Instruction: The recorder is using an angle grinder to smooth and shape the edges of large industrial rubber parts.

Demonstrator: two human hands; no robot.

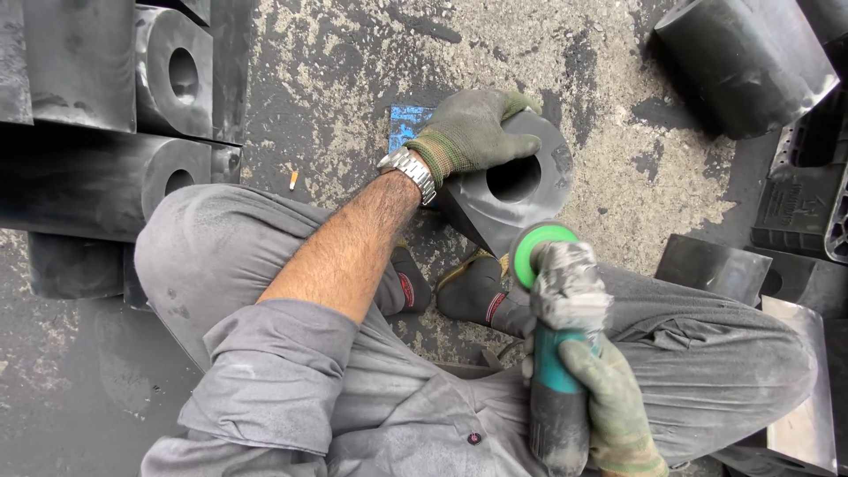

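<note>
Squatting on the rough concrete floor point(353, 79), the person steadies a dark rubber block point(517, 190) with a round hole through it, and everything else can be placed from that block. The left hand point(473, 132), in a worn green glove, lies over the block's top edge, fingers curled down its far side and pressed against it; a metal wristwatch point(409, 172) sits just behind the glove. Just below the block, at its near lower corner, is the green disc of an angle grinder point(556, 336); whether the disc actually touches the rubber is hard to tell from this angle. The right hand point(614, 406), also gloved, is wrapped tight around the grinder's teal and grey body. Dark shoes point(468, 287) rest on the floor right under the block. A blue patch point(405, 124) peeks out from behind the block's left side. A cigarette butt point(293, 180) lies well to the left of it. Farther left stand stacked blocks point(172, 75) of the same kind, each with a hole, and another dark block point(742, 62) sits up to the right.
</note>
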